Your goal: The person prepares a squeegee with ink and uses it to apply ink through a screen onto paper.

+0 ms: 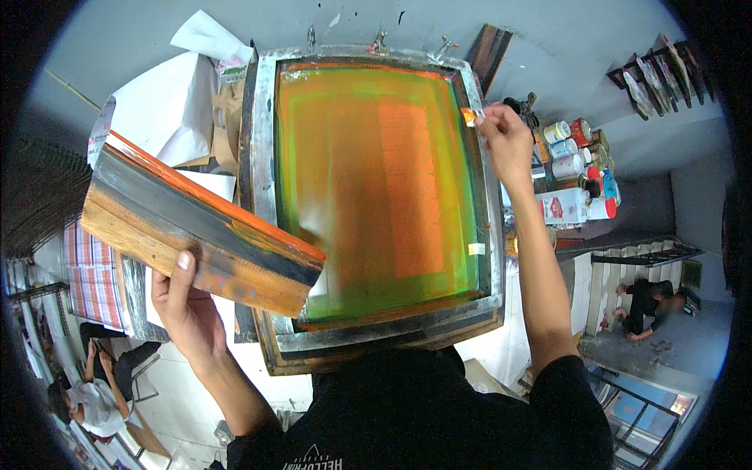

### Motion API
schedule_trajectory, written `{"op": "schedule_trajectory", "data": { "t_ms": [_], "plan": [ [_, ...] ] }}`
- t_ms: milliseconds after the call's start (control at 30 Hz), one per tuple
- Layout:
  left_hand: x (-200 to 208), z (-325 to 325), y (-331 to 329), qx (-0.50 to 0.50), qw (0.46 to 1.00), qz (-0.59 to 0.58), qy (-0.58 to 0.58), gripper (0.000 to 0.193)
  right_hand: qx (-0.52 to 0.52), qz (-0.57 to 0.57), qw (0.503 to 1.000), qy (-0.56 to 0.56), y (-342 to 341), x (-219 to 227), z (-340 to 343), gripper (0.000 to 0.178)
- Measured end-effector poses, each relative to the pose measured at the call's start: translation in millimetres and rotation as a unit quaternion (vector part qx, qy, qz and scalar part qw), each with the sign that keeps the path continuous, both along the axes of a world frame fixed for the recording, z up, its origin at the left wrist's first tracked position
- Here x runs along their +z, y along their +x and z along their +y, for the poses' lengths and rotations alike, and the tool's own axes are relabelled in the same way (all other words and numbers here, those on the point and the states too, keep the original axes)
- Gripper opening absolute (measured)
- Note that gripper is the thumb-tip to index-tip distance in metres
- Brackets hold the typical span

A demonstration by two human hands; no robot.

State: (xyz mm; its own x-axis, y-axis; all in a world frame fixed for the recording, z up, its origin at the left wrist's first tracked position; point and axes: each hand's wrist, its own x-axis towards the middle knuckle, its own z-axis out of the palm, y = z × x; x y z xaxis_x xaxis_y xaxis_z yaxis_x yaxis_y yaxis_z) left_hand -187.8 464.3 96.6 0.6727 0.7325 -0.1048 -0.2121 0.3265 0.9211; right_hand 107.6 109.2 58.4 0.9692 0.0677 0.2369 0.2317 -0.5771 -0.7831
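My left hand point(190, 317) grips a wide squeegee point(200, 227) by its wooden handle, thumb on top. Orange ink coats its far edge, and its right end overlaps the lower left corner of the screen. My right hand point(507, 141) pinches a small orange-and-white piece point(469, 117) over the upper right edge of the screen frame point(266, 157); its exact kind I cannot make out. Inside the frame, the printing screen mesh point(345, 196) is stained orange, with green toward its borders. A small white piece of tape point(476, 249) sticks to the frame's right side.
Metal clamps point(379, 41) line the frame's far side. Several cans and bottles point(565, 160) crowd the right. White paper point(176, 106) is piled at the left. A person point(98, 395) sits at the lower left; another person point(654, 305) is at the far right.
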Motion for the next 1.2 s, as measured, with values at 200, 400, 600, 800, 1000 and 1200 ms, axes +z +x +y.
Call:
{"op": "schedule_trajectory", "data": {
  "t_ms": [200, 400, 600, 800, 1000, 1200],
  "plan": [
    [-1, -9, 7, 0.008, 1.0, 0.008, -0.021, 0.031, 0.079, -0.275, 0.92, -0.27, 86, -17, 25, 0.011],
    [-7, -8, 6, 0.028, 0.999, 0.006, -0.03, 0.03, -0.032, -0.033, 0.93, -0.364, 106, -11, 49, 0.017],
    [-11, -6, 8, 0.012, 0.998, 0.004, -0.057, 0.031, -0.068, -0.027, 0.918, -0.389, 133, -25, 56, 0.024],
    [-14, -4, 3, -0.004, 0.999, 0.018, -0.041, 0.035, -0.094, 0.027, 0.952, -0.289, 149, -33, 57, 0.021],
    [-19, -4, 4, -0.009, 0.998, 0.009, -0.054, 0.036, -0.131, 0.16, 0.955, -0.214, 135, -18, 75, 0.02],
    [-18, -3, 5, 0.0, 0.998, 0.01, -0.062, 0.034, -0.094, 0.033, 0.969, -0.227, 139, -40, 63, 0.019]
  ]
}}
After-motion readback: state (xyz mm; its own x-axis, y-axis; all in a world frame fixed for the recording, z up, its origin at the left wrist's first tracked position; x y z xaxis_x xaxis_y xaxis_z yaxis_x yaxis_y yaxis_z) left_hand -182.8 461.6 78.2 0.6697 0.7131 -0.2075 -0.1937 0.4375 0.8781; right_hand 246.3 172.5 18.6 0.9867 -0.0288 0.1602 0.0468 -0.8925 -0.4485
